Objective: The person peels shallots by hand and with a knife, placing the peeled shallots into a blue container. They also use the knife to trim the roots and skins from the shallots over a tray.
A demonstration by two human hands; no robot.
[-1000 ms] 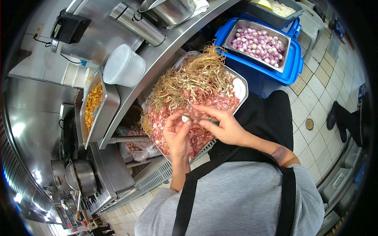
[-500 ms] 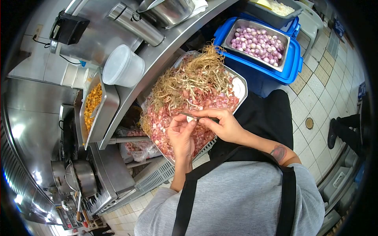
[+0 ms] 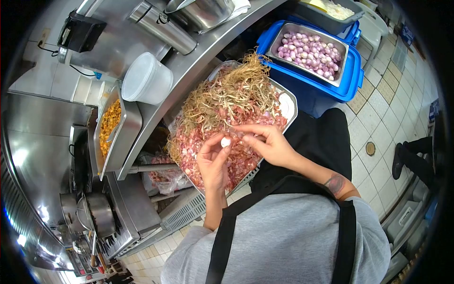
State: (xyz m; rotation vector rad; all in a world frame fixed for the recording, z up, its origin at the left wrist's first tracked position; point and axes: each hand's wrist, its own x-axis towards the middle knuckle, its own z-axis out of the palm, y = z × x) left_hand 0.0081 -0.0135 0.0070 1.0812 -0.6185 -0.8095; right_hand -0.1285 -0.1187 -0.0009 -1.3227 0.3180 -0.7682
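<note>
Between the thumb and fingertips of my left hand [image 3: 213,161] is a small shallot [image 3: 225,142], its pale white side facing up. To its right, my right hand [image 3: 272,149] is closed with thumb and forefinger near each other. The small knife it gripped a moment earlier is mostly hidden now. Both hands are over a large tray [image 3: 294,106] heaped with reddish shallot skins and pieces [image 3: 243,175]. Tangled, dry shallot roots [image 3: 227,99] cover the far part of the heap.
Peeled purple shallots [image 3: 309,54] fill a metal pan on a blue lidded box [image 3: 352,80] at the right. On the left, a steel counter [image 3: 182,78] carries a white tub [image 3: 147,78] and a pan of orange food [image 3: 109,125]. A person's legs [image 3: 416,156] show at far right.
My hands have drawn apart slightly, the left moving a little left with the shallot. The knife blade, plain across the shallot before, no longer shows clearly.
</note>
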